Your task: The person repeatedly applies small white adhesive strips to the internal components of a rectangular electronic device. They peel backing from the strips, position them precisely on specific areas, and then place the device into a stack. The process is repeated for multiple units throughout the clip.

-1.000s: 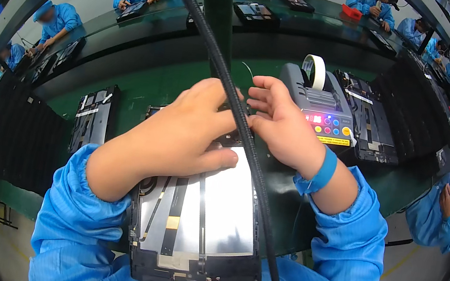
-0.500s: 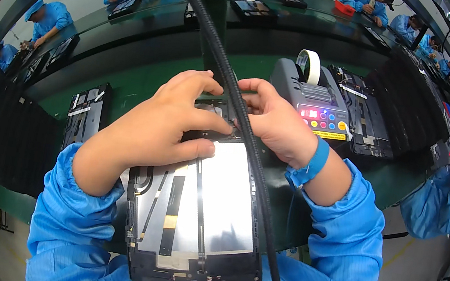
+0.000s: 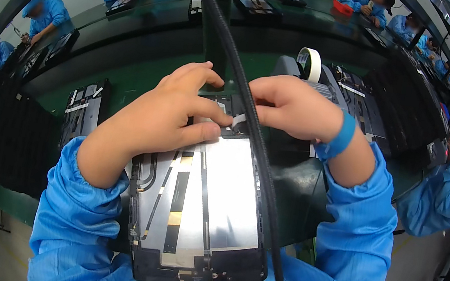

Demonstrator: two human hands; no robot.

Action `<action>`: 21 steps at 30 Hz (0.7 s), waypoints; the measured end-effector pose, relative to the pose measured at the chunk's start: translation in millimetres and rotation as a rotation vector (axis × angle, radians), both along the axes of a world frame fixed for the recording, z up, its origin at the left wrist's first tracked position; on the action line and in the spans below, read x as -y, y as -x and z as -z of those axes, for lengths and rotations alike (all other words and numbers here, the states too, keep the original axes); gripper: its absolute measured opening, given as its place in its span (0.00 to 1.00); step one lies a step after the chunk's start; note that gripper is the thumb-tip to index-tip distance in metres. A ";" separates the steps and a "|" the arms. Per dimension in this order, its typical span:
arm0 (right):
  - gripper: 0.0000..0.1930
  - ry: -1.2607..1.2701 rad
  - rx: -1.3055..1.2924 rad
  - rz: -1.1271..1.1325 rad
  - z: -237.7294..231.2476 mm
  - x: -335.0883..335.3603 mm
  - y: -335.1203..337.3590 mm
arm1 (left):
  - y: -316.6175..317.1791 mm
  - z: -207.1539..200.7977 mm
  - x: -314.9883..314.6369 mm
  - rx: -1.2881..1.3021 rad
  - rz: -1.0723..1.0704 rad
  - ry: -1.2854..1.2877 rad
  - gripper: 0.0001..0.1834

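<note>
An opened tablet (image 3: 228,194) with a shiny silver inner panel and dark flat cables lies in front of me, its near end by my lap. My left hand (image 3: 173,112) rests over its far left part, fingers spread, index fingertip pressing near the far edge. A short pale strip (image 3: 239,120) shows beside that fingertip. Just to its right my right hand (image 3: 298,108), with a blue wristband (image 3: 342,137), is closed in a pinch at the strip's end. The black braided cable (image 3: 224,52) crosses in front and partly hides the right fingertips.
A grey tape dispenser with a cream tape roll (image 3: 309,64) stands behind my right hand. Other opened tablets lie at left (image 3: 84,106) and right (image 3: 360,103). Black ridged stacks (image 3: 13,136) flank the green bench (image 3: 305,188). Several people in blue work beyond.
My right hand has shifted right and turned, now covering much of the tape dispenser. The pale strip has come into view by the left index fingertip. My left hand stays almost in place.
</note>
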State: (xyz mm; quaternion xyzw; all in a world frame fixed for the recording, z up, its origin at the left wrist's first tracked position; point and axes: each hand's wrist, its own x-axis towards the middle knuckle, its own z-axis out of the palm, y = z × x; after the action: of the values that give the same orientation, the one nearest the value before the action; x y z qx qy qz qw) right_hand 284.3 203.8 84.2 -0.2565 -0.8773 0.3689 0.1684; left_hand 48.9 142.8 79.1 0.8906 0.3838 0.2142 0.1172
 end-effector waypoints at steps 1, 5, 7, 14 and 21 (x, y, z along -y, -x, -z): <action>0.07 0.009 0.076 -0.041 1.2 -5.2 4.8 | -0.6 -0.3 -0.5 -0.002 -0.011 0.022 0.14; 0.07 0.029 0.236 -0.097 -4.5 -11.3 14.4 | -1.9 -0.1 -1.1 0.011 -0.058 0.093 0.12; 0.07 0.044 0.267 -0.100 -5.9 -14.2 15.2 | -3.4 -0.8 -1.8 0.027 -0.080 0.118 0.12; 0.10 0.112 0.397 -0.075 -15.8 -15.1 20.7 | -16.4 -3.5 -4.2 0.064 -0.178 0.160 0.11; 0.12 0.149 0.480 0.092 -21.2 -7.5 29.1 | -19.1 -3.0 -9.1 0.038 -0.178 0.187 0.08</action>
State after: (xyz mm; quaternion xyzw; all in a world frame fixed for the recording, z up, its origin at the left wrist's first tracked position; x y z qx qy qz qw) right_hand 255.2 211.3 105.4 -0.3883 -0.8499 0.3530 -0.0474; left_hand 68.0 151.9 82.1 0.8341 0.4773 0.2037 0.1872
